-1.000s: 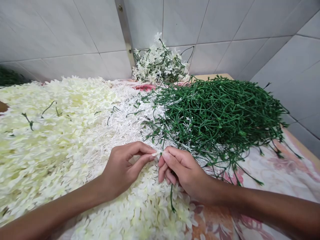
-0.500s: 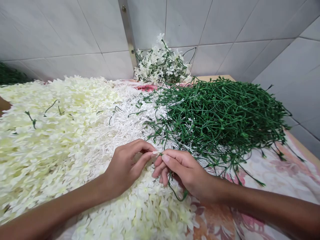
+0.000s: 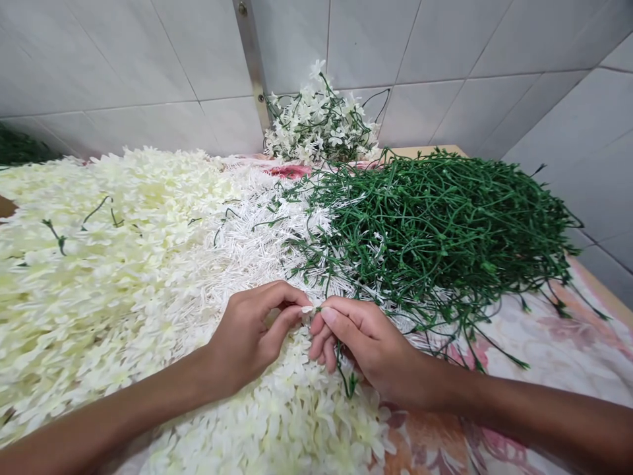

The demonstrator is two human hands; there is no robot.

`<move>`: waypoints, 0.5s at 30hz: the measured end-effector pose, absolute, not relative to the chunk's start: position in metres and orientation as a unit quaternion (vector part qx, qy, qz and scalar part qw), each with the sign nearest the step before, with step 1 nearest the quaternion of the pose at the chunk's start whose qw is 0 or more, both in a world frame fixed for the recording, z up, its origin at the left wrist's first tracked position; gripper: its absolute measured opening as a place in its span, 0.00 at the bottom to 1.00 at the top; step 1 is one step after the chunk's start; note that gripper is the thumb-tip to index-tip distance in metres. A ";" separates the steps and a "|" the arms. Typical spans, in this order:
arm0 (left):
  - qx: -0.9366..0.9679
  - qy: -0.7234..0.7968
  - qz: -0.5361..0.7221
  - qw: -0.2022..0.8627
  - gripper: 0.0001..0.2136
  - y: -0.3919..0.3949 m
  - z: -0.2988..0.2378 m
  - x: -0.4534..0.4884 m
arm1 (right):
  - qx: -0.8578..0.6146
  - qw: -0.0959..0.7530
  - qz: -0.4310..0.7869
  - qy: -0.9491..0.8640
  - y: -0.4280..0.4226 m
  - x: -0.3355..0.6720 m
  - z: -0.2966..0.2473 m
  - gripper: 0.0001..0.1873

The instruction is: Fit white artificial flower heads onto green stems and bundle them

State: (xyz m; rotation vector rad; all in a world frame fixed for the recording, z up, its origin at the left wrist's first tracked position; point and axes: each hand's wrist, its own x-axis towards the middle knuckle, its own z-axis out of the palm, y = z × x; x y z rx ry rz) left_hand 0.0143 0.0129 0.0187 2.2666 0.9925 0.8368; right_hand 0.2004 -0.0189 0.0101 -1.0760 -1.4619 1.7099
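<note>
Three heaps cover the floral cloth [image 3: 544, 356] exactly as they did a second ago: cream petals [image 3: 99, 264] on the left, white stamen pieces [image 3: 257, 244] in the middle and loose green stems [image 3: 445, 224] on the right. A bunch of flowered sprigs [image 3: 321, 125] rests against the tiled wall [image 3: 148, 59].

The left hand [image 3: 247, 336] and right hand [image 3: 366, 343] stay fingertip to fingertip over the near edge of the petals, hardly shifted. The right hand's fingers are curled shut around one green stem [image 3: 346, 379]. Its free lower end hung straight a second ago, then swung out, and now sits tucked back under the palm. The left thumb and forefinger stay pinched on a tiny white piece [image 3: 307, 309] held against the stem's top end. Judging by this, the work remains at that pinch point, with only the grip below it changing.
</note>
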 end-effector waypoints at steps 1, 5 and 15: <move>0.837 0.367 0.312 0.260 0.06 0.012 0.018 0.014 | -0.411 0.314 0.650 -0.557 -0.019 0.200 0.010 0.18; 0.829 0.375 0.326 0.257 0.05 0.009 0.015 0.016 | -0.420 0.311 0.648 -0.554 -0.020 0.199 0.008 0.18; 0.825 0.382 0.336 0.249 0.05 0.007 0.016 0.018 | -0.436 0.292 0.641 -0.560 -0.021 0.198 0.011 0.18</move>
